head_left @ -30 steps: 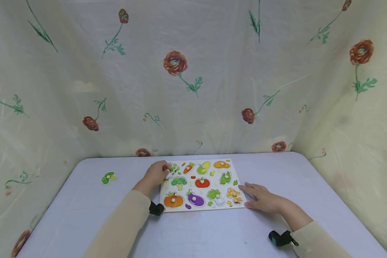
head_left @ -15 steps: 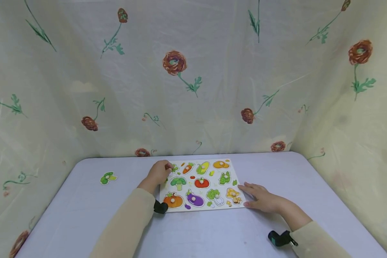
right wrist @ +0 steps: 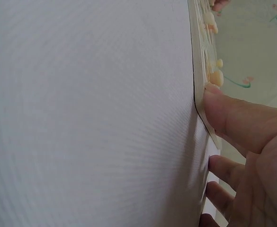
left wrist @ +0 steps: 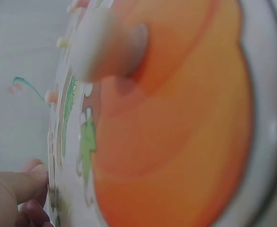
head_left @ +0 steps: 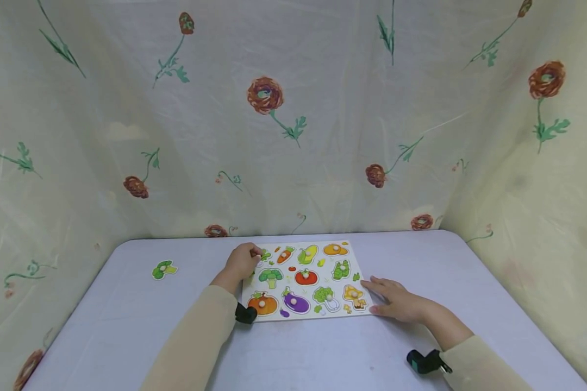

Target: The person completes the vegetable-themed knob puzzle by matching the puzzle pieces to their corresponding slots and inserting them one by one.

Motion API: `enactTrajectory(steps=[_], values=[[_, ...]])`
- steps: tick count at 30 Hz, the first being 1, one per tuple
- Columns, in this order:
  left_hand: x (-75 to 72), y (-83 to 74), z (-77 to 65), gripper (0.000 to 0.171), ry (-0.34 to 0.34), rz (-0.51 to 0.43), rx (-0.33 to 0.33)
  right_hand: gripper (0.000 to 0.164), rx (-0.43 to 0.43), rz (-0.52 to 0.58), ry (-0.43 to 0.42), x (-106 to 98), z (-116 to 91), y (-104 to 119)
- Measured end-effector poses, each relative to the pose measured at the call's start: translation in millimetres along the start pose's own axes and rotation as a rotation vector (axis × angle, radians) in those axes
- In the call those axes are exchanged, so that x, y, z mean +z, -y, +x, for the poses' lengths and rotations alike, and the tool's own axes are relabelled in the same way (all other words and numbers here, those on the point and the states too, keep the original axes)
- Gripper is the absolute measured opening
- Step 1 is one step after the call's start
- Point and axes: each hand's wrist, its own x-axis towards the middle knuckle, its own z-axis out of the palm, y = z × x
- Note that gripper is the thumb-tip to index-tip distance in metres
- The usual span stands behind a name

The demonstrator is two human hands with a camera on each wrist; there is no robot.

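A white peg puzzle board (head_left: 283, 294) with painted vegetables lies on the table. At its upper left corner my left hand (head_left: 241, 262) pinches a green-and-white vegetable puzzle piece (head_left: 263, 256), mostly hidden by the fingers. The left wrist view shows thumb and fingers (left wrist: 31, 182) together at the edge of this piece, beyond the knobbed pumpkin piece (left wrist: 176, 113). My right hand (head_left: 396, 300) rests at the board's right side with fingers spread. In the right wrist view its thumb (right wrist: 237, 116) lies against the board's corner (right wrist: 200, 101).
A loose green broccoli-like piece (head_left: 164, 270) lies on the white table (head_left: 127, 326) left of the board. Tomato (head_left: 306, 277), eggplant (head_left: 297, 302) and several other pieces sit in the board. A floral curtain (head_left: 293, 119) rises behind the table and at both sides.
My left hand has shifted slightly to the right over the board's upper left corner, covering more of the piece there. The right hand stays where it was.
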Motion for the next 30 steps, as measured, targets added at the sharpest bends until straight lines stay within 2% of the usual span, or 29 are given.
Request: enactTrajectory(steps=[10,20,30], values=[[-0.7,0.5,-0.3,0.009,0.001,-0.016,-0.022,0.072,0.005,0.006,0.005,0,0,0],[1.4,3.0,0.0,0.008,-0.019,-0.034,-0.004,0.072,0.014,0.012,0.004,0,0,0],[2.1,11.6,0.1,0.009,-0.056,-0.117,0.02,0.071,0.006,0.012,-0.002,0,-3,0]])
